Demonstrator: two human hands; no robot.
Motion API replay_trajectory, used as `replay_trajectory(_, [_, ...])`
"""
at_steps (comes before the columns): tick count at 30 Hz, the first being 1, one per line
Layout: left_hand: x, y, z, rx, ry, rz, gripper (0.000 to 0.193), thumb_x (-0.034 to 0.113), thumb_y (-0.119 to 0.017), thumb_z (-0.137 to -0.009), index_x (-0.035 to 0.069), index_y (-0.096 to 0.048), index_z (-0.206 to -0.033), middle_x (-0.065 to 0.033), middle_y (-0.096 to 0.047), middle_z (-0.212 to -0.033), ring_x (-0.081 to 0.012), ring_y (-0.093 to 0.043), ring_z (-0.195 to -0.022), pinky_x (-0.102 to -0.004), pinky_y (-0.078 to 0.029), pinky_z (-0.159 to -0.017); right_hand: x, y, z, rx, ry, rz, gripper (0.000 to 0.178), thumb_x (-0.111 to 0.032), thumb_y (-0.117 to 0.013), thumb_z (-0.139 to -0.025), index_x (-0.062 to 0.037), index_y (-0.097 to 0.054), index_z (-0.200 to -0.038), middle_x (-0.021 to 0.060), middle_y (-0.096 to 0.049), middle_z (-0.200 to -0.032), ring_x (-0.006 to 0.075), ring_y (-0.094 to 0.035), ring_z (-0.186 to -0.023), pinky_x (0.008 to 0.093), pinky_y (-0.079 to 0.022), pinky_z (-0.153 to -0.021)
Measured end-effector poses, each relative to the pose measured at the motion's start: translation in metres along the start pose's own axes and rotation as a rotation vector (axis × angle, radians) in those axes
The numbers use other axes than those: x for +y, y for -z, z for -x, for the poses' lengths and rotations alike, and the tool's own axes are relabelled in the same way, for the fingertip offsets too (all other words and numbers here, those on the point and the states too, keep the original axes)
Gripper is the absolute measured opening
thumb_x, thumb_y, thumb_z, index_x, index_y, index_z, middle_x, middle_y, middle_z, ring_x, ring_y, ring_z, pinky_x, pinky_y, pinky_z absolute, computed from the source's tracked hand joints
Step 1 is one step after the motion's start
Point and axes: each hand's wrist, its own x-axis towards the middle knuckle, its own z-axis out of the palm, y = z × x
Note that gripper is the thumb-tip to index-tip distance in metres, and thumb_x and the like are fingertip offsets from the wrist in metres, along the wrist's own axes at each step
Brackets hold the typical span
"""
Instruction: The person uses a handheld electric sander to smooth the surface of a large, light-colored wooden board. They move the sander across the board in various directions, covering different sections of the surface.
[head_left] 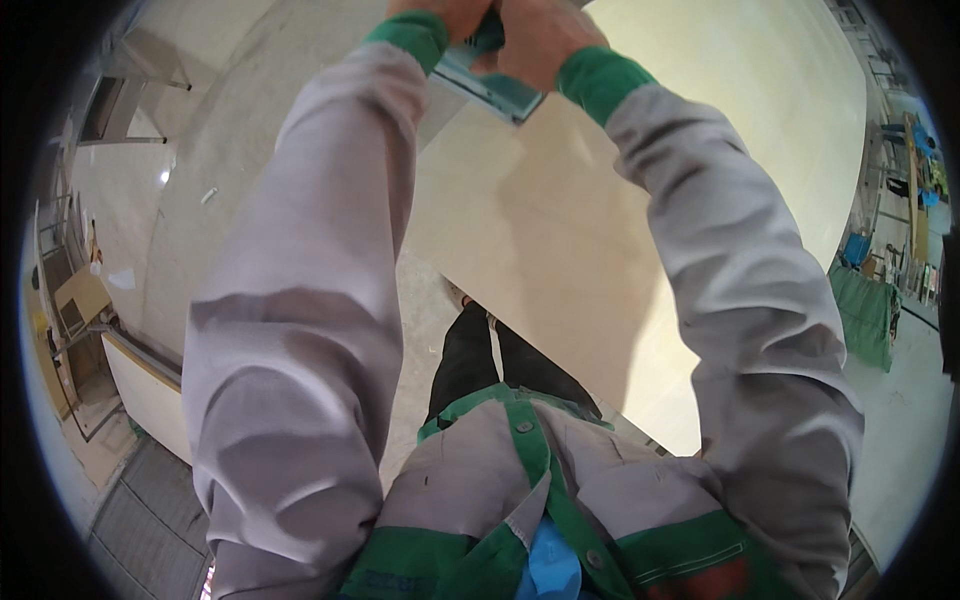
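Both my arms reach far forward, to the top edge of the view. Curled around a flat, silvery-grey tool with a dark part (pixel 490 85) is my right hand (pixel 547 40); its kind I cannot make out. My left hand (pixel 450 14) is close against the dark part, but its fingers are cut off by the edge, so its grip does not show. Below the tool lies a large pale board (pixel 560 230), smooth and flat, with its near corner close to my legs. A shadow falls across the board.
A small white piece (pixel 209 195) lies on the grey floor to the left. Beyond are a pale panel (pixel 145 390) and metal frames. At the right are a green cloth (pixel 866 315) and a crowded rack. My feet stand beside the board's near edge.
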Motion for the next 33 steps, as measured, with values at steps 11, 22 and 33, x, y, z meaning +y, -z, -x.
replay_trajectory(11, [0.061, -0.045, 0.181, -0.056, -0.245, -0.035, 0.020, 0.027, -0.067, -0.097, 0.010, -0.072, -0.089, -0.0110, -0.069, -0.080, -0.0325, -0.066, -0.075, -0.0427, -0.053, -0.068, -0.005, -0.008, 0.264, -0.333, -0.385, -0.437, 0.062, -0.041, -0.073, -0.089, -0.0055, -0.057, -0.137, 0.0275, -0.073, -0.102, 0.0462, -0.072, -0.093, 0.0547, -0.057, -0.083])
replay_trajectory(22, [0.084, -0.080, 0.126, -0.178, -0.349, 0.170, 0.018, 0.020, -0.071, -0.094, 0.002, -0.074, -0.096, -0.0157, -0.070, -0.081, -0.0287, -0.070, -0.071, -0.0366, -0.056, -0.067, 0.014, -0.013, 0.276, -0.206, -0.626, -0.574, 0.054, -0.028, -0.076, -0.086, -0.0060, -0.056, -0.130, 0.0290, -0.072, -0.095, 0.0478, -0.071, -0.089, 0.0585, -0.056, -0.080])
replay_trajectory(33, [0.186, -0.178, -0.013, -0.308, -0.242, -0.249, 0.043, 0.042, -0.052, -0.101, 0.006, -0.075, -0.103, -0.0140, -0.077, -0.099, -0.0316, -0.071, -0.090, -0.0450, -0.055, -0.086, 0.187, 0.057, 0.208, -0.276, -0.736, -0.523, 0.037, -0.028, -0.072, -0.073, -0.0032, -0.073, -0.101, 0.0160, -0.074, -0.086, 0.0317, -0.072, -0.081, 0.0462, -0.055, -0.078])
